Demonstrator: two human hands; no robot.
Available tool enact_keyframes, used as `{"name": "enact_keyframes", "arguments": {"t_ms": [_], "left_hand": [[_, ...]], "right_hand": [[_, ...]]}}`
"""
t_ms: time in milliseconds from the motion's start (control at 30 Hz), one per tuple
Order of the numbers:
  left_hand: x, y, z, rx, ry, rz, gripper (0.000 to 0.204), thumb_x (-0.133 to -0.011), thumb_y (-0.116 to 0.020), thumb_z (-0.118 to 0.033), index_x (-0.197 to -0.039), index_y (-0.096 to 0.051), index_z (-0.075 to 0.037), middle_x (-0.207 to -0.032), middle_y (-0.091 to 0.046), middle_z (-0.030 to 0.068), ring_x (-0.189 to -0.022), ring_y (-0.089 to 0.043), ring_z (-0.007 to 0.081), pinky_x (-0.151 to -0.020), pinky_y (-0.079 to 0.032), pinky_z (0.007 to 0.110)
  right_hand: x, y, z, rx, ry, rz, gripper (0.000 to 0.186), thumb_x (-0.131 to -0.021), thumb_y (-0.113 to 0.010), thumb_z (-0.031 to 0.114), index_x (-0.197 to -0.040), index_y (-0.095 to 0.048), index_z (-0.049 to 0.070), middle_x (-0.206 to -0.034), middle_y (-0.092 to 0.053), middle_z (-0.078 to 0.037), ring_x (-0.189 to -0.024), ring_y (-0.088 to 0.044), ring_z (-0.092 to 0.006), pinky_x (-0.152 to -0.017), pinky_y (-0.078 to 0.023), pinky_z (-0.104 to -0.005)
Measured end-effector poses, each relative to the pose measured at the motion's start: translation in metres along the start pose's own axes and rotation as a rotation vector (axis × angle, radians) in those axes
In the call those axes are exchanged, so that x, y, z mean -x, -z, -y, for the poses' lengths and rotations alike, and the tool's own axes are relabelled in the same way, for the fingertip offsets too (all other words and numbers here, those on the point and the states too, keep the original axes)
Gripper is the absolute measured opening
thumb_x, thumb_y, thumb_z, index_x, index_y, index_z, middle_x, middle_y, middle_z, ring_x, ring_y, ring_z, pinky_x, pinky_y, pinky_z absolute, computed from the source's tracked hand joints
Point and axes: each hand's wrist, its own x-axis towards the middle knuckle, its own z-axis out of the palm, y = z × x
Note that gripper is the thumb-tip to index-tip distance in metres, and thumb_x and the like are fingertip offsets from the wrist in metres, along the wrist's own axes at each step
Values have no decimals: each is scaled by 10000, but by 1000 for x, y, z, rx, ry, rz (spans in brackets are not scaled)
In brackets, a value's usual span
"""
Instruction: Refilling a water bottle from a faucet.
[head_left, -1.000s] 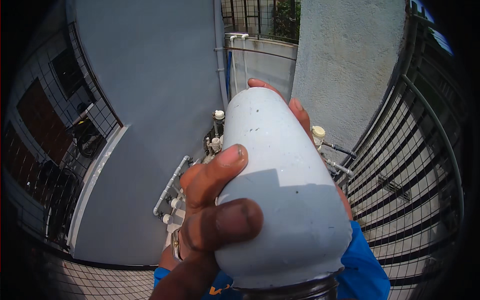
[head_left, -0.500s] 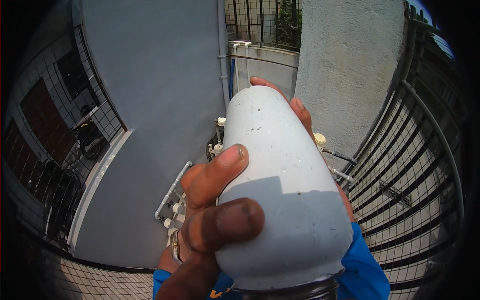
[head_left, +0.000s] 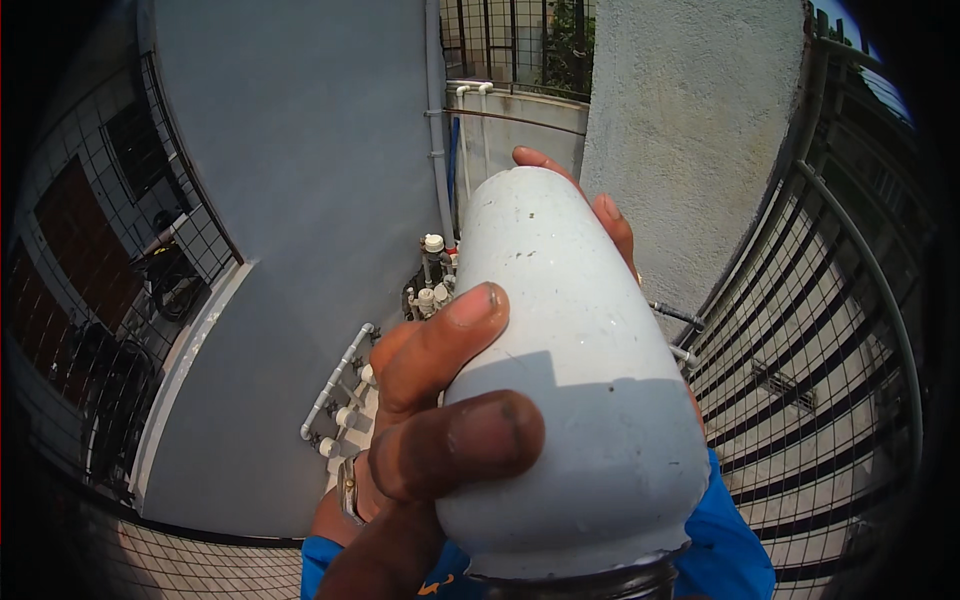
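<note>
A large white bottle-shaped cylinder (head_left: pixel 590 330) fills the middle of the view, tilted away from me. Small specks and chips mark its glossy surface, and a dark band rings the narrowed neck at its near end. My left hand (head_left: pixel 440 400) is closed round its left side, with two digits pressed on the upper face and a metal-banded watch (head_left: pixel 350 490) at the wrist. On the far right side, fingertips of my right hand (head_left: pixel 612 228) curl round the cylinder; its palm is hidden behind it. A shadow falls over the cylinder's near half.
White pipes and capped fittings (head_left: pixel 430 285) stand by the grey wall (head_left: pixel 300 200) beyond my hands, with another pipe run (head_left: pixel 335 385) lower left. A textured wall (head_left: pixel 690 150) rises ahead. Metal railing (head_left: pixel 860 280) runs along the right, and mesh grille (head_left: pixel 180 190) along the left.
The cylinder and both hands sit slightly farther right against the background, uncovering more of the pipe fittings on the left. My grip looks the same.
</note>
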Motion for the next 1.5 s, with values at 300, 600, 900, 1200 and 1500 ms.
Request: {"name": "enact_keyframes", "arguments": {"t_ms": [300,600,900,1200,1500], "left_hand": [[-12,-1,2,21,-44,41,665,-1054,-225,-555,-1601,10,-257,-1448,-501,137,-1299,-579,160,-1078,-556,413],[-26,-2,2,43,-63,77,663,-1064,-161,-573,-1608,53,-260,-1473,-478,135,-1319,-566,147,-1090,-555,411],[-27,-12,-6,-9,-85,77,661,-1074,-98,-591,-1615,96,-264,-1499,-456,134,-1339,-552,133,-1102,-555,409],[-25,-3,11,164,-50,48,634,-1100,-152,-541,-1604,148,-299,-1548,-409,62,-1377,-512,131,-1130,-539,420],[-20,13,15,-142,-44,79,683,-1102,-183,-540,-1595,206,-271,-1580,-364,30,-1395,-493,142,-1141,-532,413]], "right_hand": [[-10,7,12,35,65,-6,882,-918,-531,705,-1563,-377,123,-1338,-559,-172,-1253,-626,-283,-989,-609,-408],[-14,14,25,88,90,-26,890,-911,-529,718,-1561,-381,130,-1329,-563,-169,-1242,-632,-276,-997,-605,-407],[-17,20,34,105,117,-17,870,-918,-511,713,-1565,-376,147,-1348,-549,-162,-1249,-627,-281,-1002,-603,-416],[-20,21,44,124,142,-23,875,-922,-503,719,-1570,-368,147,-1335,-561,-161,-1240,-635,-267,-1008,-596,-415],[-25,20,49,136,165,-3,865,-923,-509,710,-1565,-376,145,-1311,-570,-167,-1228,-642,-271,-992,-613,-405]]}}
